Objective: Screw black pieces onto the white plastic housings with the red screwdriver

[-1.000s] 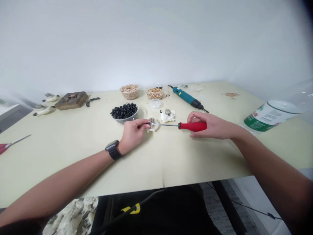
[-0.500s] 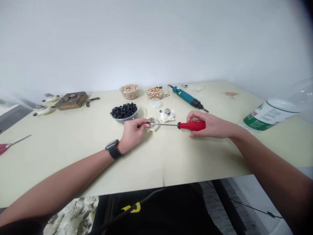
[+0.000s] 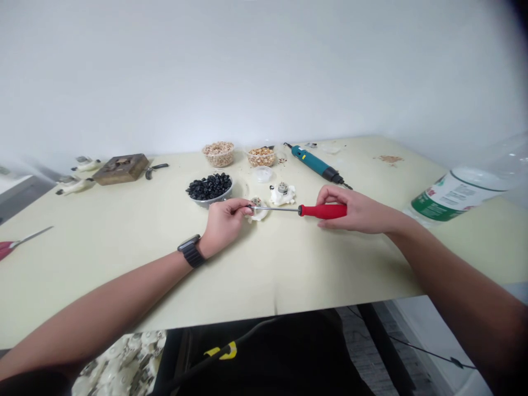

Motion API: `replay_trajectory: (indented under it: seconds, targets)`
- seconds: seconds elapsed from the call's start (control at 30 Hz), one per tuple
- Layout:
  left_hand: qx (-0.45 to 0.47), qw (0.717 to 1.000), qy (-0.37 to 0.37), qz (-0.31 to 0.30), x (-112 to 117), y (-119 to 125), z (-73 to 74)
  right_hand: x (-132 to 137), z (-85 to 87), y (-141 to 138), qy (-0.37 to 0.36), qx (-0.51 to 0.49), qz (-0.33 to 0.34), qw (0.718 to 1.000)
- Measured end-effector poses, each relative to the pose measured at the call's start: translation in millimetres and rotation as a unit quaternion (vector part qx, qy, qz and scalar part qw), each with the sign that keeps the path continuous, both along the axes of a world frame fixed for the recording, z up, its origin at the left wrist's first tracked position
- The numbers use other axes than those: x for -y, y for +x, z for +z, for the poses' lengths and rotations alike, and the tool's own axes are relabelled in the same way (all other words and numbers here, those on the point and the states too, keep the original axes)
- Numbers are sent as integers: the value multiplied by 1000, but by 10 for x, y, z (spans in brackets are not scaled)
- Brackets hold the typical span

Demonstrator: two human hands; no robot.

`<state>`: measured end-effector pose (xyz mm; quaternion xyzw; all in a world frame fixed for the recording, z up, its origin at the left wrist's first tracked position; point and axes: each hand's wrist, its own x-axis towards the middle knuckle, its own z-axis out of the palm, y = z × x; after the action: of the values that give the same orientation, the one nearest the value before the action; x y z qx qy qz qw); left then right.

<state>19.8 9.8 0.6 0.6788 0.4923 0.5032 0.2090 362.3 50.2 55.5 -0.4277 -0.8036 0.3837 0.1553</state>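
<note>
My right hand (image 3: 357,210) grips the red handle of a screwdriver (image 3: 325,211), its metal shaft lying level and pointing left. At the shaft's tip, my left hand (image 3: 225,223), with a watch on its wrist, pinches a small dark piece (image 3: 249,207) between thumb and finger. The fingertips mostly cover that piece, so its kind does not show. Just behind the tip rests a white plastic part (image 3: 259,212) with a metal piece on top. A similar white part (image 3: 282,194) sits a little farther back to the right.
Behind my left hand stands a bowl of black pieces (image 3: 209,187). Farther back are two tubs of small parts (image 3: 218,154) (image 3: 261,157) and a teal electric screwdriver (image 3: 315,163). A wooden block (image 3: 121,168) lies left, a large plastic bottle (image 3: 454,195) right.
The screwdriver handle and my right hand have shifted very slightly. My left hand keeps its pinch at the tip.
</note>
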Motion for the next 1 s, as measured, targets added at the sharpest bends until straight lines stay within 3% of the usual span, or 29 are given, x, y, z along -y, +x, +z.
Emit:
replay_trajectory:
  seconds: [0.1, 0.3, 0.43, 0.6, 0.77, 1.0]
  targets:
    - [3, 1000, -3, 4, -4, 0, 3, 3, -17, -1, -25, -16, -12, 999]
    - [6, 1000, -5, 5, 1, 4, 14, -11, 34, -34, 44, 32, 8, 998]
    - [1, 1000, -7, 1, 8, 10, 5, 5, 34, -32, 30, 30, 25, 999]
    - [1, 1000, -4, 1, 9, 7, 0, -19, -7, 5, -7, 6, -11, 1000]
    - [-8, 1000, 4, 4, 15, 4, 5, -61, 24, 13, 45, 43, 12, 998]
    - [-18, 1000, 0, 9, 16, -2, -6, -21, 23, 22, 14, 12, 5, 1000]
